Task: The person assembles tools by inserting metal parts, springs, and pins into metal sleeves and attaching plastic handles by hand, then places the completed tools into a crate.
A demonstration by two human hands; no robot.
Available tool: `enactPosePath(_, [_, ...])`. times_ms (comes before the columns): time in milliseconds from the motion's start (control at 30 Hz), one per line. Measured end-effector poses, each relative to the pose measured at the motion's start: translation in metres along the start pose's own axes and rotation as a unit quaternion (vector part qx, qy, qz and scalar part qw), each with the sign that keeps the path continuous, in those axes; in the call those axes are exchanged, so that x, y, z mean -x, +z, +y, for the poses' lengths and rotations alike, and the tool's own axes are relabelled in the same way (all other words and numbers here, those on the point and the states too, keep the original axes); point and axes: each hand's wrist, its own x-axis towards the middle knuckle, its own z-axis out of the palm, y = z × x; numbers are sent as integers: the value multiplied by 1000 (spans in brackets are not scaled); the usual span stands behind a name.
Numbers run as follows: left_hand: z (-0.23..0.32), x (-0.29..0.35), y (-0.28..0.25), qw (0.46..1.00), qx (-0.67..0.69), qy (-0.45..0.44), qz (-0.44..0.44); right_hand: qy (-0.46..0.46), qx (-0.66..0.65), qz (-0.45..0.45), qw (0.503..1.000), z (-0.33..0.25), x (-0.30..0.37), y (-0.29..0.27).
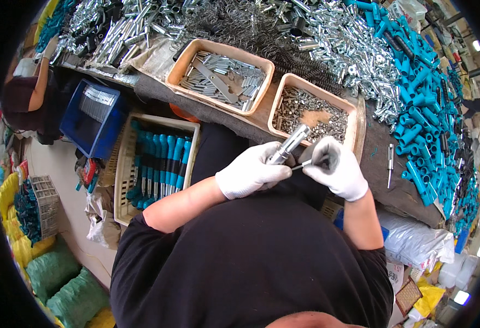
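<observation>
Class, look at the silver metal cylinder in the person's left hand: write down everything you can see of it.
The silver metal cylinder is slim and straight, with a shiny surface that looks like bare metal and bright reflections along its side. It slants, its far end pointing up and to the right in the picture. The white-gloved left hand grips its near part, so that end is partly hidden. Its far end overlaps the right-hand tray's edge in view; contact there cannot be told.

Workshop, bench (376, 169) heaped w/ metal pts. (360, 68), teal tubes (415, 117) & prob. springs (240, 33).
</observation>
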Motion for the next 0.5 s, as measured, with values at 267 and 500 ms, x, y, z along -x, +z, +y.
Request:
enactPosePath(267, [2, -1, 4, 997, 68, -31, -12, -245, 382, 40, 890, -22, 15, -20])
enactPosePath(500, [7, 0, 3, 998, 43, -31, -29, -213, 394, 169, 878, -55, 32, -79])
